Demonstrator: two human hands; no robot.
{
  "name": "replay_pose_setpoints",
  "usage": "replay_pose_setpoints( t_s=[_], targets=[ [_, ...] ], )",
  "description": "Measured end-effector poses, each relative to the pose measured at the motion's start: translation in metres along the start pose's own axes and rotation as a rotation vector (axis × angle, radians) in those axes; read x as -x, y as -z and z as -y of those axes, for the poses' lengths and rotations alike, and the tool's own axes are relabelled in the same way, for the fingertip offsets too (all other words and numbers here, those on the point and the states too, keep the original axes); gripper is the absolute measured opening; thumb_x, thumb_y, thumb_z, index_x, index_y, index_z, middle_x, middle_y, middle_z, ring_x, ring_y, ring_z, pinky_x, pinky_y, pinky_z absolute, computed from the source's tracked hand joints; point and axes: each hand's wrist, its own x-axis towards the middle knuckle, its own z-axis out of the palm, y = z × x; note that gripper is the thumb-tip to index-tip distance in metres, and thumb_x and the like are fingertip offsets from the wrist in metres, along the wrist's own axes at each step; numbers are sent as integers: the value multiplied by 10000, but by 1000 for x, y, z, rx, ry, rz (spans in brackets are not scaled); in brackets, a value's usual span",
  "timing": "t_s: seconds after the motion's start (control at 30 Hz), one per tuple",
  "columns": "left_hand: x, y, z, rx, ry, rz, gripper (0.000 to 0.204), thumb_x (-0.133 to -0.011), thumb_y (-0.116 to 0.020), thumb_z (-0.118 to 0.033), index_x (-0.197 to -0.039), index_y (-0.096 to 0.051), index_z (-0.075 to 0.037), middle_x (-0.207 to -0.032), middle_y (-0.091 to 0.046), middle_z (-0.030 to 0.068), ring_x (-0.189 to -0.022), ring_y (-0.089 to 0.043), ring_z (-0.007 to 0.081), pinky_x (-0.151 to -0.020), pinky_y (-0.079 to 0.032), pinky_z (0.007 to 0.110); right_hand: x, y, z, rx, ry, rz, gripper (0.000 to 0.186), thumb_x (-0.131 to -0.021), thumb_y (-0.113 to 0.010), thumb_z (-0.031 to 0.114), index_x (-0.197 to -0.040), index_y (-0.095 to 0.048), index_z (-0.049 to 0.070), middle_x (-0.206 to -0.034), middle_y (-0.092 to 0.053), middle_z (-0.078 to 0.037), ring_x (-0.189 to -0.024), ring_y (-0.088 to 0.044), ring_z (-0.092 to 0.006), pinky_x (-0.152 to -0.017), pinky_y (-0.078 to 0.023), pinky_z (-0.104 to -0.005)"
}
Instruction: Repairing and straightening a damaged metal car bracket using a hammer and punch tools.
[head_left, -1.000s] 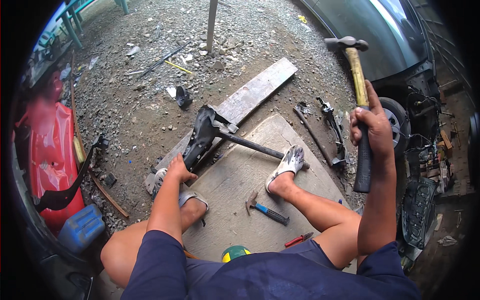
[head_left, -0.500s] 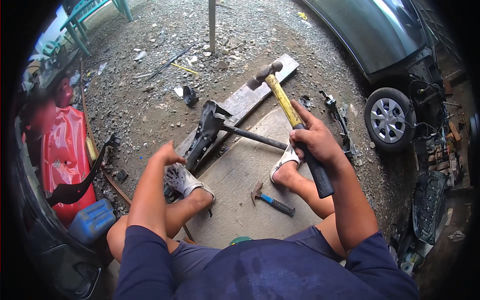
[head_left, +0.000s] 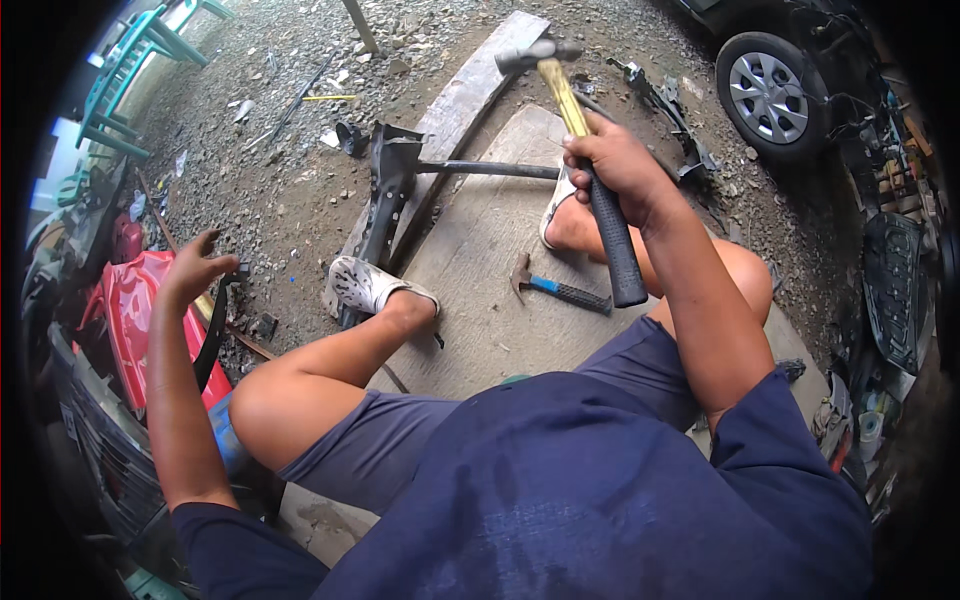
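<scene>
My right hand [head_left: 625, 165] is wrapped round the handle of a ball-peen hammer [head_left: 612, 240], yellow near the head and black at the grip, raised above the concrete slab [head_left: 480, 330]. Out to the left, my left hand [head_left: 195, 265] is empty, its fingers apart, above the red car panel [head_left: 145, 290]. Between my feet, a black bent metal car part [head_left: 388, 185] lies partly against a wooden plank [head_left: 465, 100]. A dark metal bar [head_left: 490, 169] runs from that part to my right foot. A smaller hammer [head_left: 565, 291] with a blue and black handle rests on the slab.
A car wheel [head_left: 768, 97] and dark car body stand at the upper right. Broken black parts [head_left: 665, 110] lie on the gravel nearby. A blue jerrycan [head_left: 228, 440] is partly hidden behind my left knee. Green plastic furniture [head_left: 125, 80] stands at the far left.
My left hand has swung left, away from the black car part, and its fingers have spread. My right hand still holds the hammer, now farther up in view. The whole view has shifted.
</scene>
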Motion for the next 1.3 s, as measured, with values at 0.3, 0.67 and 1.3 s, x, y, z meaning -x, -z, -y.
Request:
replay_pose_setpoints(
  t_s=[0.3, 0.67, 1.3],
  targets=[
    [47, -80, -10, 142, 245, 355, 837, -866, -884, -329, -1526, -532, 48, -1355, -707, 208, -1062, -722, 261, -896, -568, 383, 19, 7, -149, 140, -616, 72, 174, -1072, -574, 209, -1015, -608, 48, -821, -600, -53, -658, -616, -210, -603, -570, -394],
    [70, -70, 11, 514, 189, 86, 694, -932, -822, -392, -1486, -582, -50, -1247, -744, 86, -1040, -712, 197, -767, -528, 333, 19, 8, -187, 446, -467, 206, 208, -995, -541, -4, -1201, -551, 27, -769, -591, -82, -526, -599, -197, -436, -525, -390],
    [214, -538, 44, 444, 704, 383, 675, -928, -751, -537, -1359, -706, -19, -1407, -679, 241, -1326, -648, 392, -1110, -522, 474, 39, 8, -175, 766, -830, 211, 827, -966, -637, -5, -1688, -248, 99, -845, -641, -138, -618, -641, -255, -550, -546, -437]
  ],
)
